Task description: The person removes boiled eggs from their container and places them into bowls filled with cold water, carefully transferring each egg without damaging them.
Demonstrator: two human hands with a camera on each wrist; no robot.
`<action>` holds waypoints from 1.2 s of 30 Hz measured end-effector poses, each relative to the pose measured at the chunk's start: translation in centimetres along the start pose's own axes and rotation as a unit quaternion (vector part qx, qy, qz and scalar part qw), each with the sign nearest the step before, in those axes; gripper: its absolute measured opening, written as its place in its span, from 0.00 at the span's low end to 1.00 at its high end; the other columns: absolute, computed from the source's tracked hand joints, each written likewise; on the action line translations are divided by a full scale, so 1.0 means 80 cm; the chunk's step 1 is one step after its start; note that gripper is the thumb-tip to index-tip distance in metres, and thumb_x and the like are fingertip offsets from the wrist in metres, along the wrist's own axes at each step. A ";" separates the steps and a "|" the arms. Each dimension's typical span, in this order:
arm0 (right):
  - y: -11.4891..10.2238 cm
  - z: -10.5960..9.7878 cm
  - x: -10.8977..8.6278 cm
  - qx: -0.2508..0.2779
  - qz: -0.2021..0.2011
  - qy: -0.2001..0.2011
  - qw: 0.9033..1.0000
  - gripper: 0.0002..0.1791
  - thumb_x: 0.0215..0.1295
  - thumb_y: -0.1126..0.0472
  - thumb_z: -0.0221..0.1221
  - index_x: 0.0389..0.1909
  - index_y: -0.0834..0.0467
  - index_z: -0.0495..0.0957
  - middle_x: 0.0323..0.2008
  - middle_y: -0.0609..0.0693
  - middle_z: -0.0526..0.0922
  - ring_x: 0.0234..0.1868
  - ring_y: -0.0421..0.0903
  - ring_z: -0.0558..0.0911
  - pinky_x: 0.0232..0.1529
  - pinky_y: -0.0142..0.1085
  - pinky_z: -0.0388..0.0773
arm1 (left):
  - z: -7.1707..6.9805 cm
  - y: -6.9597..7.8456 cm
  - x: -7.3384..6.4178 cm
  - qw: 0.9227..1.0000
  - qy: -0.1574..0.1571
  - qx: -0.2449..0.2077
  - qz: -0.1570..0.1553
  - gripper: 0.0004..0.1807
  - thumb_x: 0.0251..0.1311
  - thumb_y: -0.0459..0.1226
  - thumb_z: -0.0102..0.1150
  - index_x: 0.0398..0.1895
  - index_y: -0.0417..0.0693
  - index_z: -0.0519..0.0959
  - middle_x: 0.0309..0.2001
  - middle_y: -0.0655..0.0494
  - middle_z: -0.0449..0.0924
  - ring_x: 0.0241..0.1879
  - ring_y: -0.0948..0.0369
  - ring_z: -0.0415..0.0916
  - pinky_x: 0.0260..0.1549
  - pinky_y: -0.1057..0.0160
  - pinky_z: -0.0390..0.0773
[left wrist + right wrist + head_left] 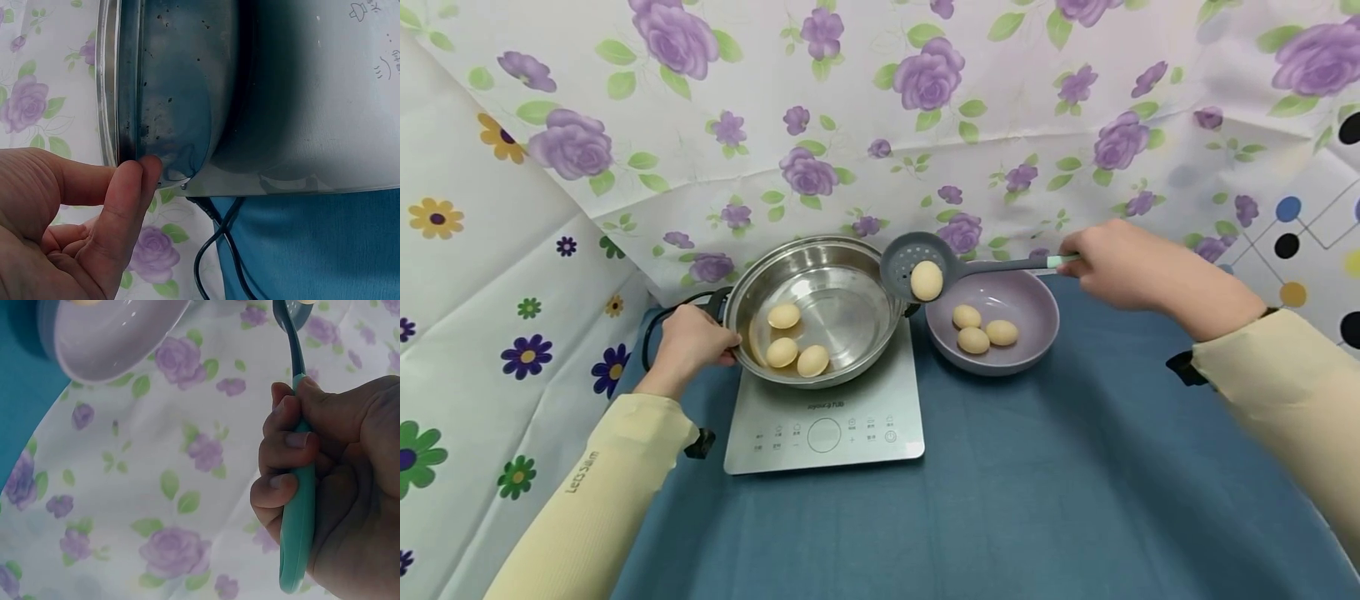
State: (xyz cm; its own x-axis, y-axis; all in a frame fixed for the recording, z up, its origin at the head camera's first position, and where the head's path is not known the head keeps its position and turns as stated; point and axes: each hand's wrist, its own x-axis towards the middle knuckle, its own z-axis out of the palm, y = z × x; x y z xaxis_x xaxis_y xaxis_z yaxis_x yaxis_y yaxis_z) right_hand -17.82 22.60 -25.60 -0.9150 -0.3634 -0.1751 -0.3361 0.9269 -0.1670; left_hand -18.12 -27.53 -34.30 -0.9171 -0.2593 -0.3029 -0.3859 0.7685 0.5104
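Note:
A steel pot (pixel 850 292) with three eggs in its left part stands on a white induction cooker. My left hand (pixel 692 346) pinches the pot's left side near the handle; the left wrist view has its thumb and fingers (pixel 128 187) at the rim. My right hand (pixel 1120 262) grips the green handle (pixel 299 506) of a grey slotted ladle (pixel 906 262). One egg (pixel 927 281) lies in the ladle's bowl, which overlaps the pot's right rim and the left edge of a purple bowl (pixel 1037 321) in the head view. Three eggs (pixel 973 340) rest in that bowl.
The induction cooker (pixel 760 454) shows its control panel towards me. A black cord (pixel 225 231) runs behind its left side. Blue cloth (pixel 1000 500) covers the table, and a flowered sheet (pixel 865 108) hangs close behind the pot and bowl.

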 end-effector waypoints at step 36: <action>0.089 0.032 -0.031 0.026 0.060 -0.003 0.998 0.16 0.69 0.64 0.46 0.50 0.66 0.75 0.38 0.60 0.82 0.22 0.45 0.72 0.23 0.37 0.66 | 0.000 0.002 0.001 1.000 -0.001 0.006 0.005 0.13 0.53 0.40 0.61 0.31 0.36 0.83 0.20 0.51 0.84 0.21 0.60 0.84 0.37 0.54 0.82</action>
State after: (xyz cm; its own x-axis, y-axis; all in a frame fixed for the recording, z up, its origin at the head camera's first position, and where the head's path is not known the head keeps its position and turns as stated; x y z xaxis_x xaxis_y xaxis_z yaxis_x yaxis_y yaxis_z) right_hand -17.37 29.88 -28.83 -0.9468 -0.2505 -0.2021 -0.2120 0.9578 -0.1940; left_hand -18.24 -27.42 -34.26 -0.9208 -0.2497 -0.2996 -0.3751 0.7777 0.5045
